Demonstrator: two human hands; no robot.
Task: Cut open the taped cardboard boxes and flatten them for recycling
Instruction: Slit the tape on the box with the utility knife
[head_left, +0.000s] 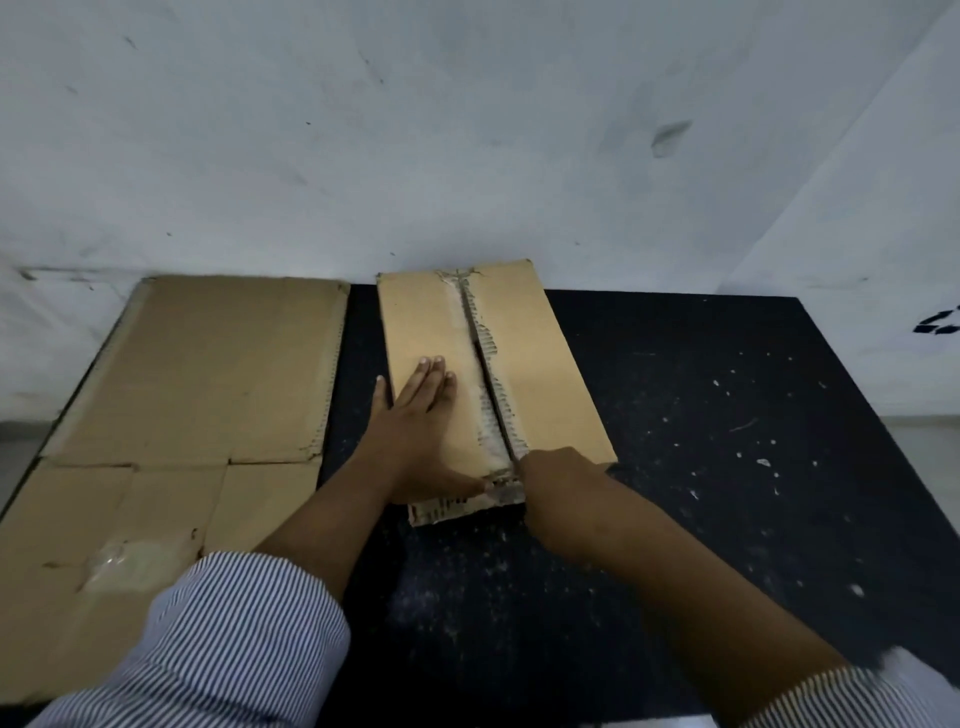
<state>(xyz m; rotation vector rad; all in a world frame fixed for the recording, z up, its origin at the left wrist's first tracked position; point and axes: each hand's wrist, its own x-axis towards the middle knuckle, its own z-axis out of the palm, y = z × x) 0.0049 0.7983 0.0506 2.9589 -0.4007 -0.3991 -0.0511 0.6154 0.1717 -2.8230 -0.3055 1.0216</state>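
Pressing the middle box (535, 364) with your flat left hand (415, 421), you work its seam (488, 384); what your right hand (561, 478) holds is unclear. The flattened box (208, 374) is done.

No legible text, label, brand or number is shown, a dark mark (937, 322) at three o'clock on the wall (883, 208) is too blurred to be read.

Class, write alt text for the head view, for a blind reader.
The left hand presses a narrow cardboard box flat-palmed; the right hand is curled at its seam's near end. A flattened box lies alongside on the black table.
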